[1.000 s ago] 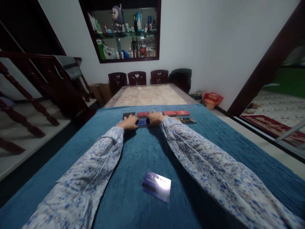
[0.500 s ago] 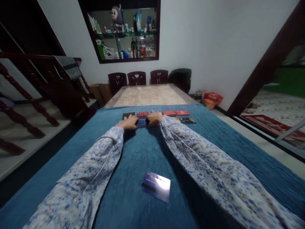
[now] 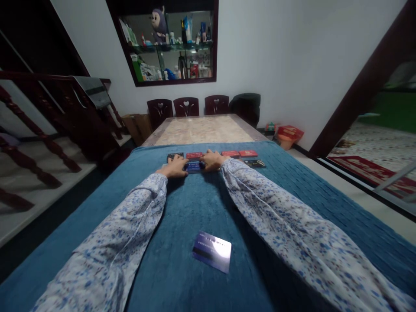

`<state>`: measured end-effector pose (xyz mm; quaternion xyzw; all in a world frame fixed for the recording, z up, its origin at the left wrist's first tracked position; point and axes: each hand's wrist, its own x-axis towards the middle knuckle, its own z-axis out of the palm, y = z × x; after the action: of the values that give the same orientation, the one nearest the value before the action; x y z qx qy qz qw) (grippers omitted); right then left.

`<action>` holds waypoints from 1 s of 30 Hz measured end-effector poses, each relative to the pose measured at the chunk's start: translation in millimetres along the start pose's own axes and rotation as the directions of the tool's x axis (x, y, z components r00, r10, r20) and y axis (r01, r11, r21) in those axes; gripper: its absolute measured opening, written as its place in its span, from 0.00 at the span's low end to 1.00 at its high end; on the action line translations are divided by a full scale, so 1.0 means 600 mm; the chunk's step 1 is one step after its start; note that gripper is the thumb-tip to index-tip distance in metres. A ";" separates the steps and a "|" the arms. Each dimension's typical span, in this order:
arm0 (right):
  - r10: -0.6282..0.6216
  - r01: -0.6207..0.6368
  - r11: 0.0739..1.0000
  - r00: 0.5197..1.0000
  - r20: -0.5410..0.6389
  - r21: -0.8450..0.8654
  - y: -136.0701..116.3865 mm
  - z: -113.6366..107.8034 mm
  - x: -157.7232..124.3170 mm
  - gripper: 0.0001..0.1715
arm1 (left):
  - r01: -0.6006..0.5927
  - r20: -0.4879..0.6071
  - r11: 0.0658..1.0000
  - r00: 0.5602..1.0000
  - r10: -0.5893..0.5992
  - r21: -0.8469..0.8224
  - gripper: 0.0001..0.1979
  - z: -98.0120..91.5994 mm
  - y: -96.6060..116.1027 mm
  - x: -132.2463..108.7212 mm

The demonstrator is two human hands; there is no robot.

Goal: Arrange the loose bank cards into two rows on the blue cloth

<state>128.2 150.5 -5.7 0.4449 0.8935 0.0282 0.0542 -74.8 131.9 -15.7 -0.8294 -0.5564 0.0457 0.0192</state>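
Observation:
A stack of dark blue cards (image 3: 194, 167) lies on the blue cloth between my two hands. My left hand (image 3: 176, 167) has its fingers curled at the stack's left side. At the right side, the bent fingers of my right hand (image 3: 212, 160) touch the same stack. Behind them are a black card stack (image 3: 175, 155) and a red card stack (image 3: 194, 155), partly covered by my fingers. Two more red stacks (image 3: 230, 154) (image 3: 248, 153) and a black card stack (image 3: 255, 163) lie to the right of my right hand. Nearer to me, a single purple-blue card (image 3: 212, 251) rests flat, shining with reflected light.
The blue cloth (image 3: 175, 260) covers the near part of a long marble-patterned table (image 3: 208, 129). Dark wooden chairs (image 3: 186, 107) stand at its far end. A glass-shelved wall cabinet (image 3: 173, 46), a wooden railing (image 3: 39, 104) and a cardboard box (image 3: 138, 128) are around.
My right hand has shifted slightly to the right, so more of the blue stack shows between my hands. My left hand has barely moved.

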 end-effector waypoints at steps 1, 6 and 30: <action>-0.008 0.008 1.000 1.000 -0.011 0.002 0.003 0.000 -0.003 0.30 | -0.001 -0.014 1.000 1.000 0.001 -0.002 0.32 0.001 -0.002 0.000; -0.038 0.040 0.999 0.995 -0.097 0.022 0.016 -0.001 -0.023 0.27 | -0.004 -0.110 1.000 0.994 0.003 -0.008 0.29 0.002 -0.005 -0.007; -0.058 0.081 0.995 0.941 -0.332 0.057 0.073 0.044 -0.185 0.11 | -0.154 -0.366 0.981 0.925 0.100 -0.121 0.11 0.017 0.122 -0.071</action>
<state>232.6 88.3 -19.4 0.4037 0.9055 0.0694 -0.1108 -24.3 64.3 -29.7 -0.8572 -0.4906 -0.1464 0.0557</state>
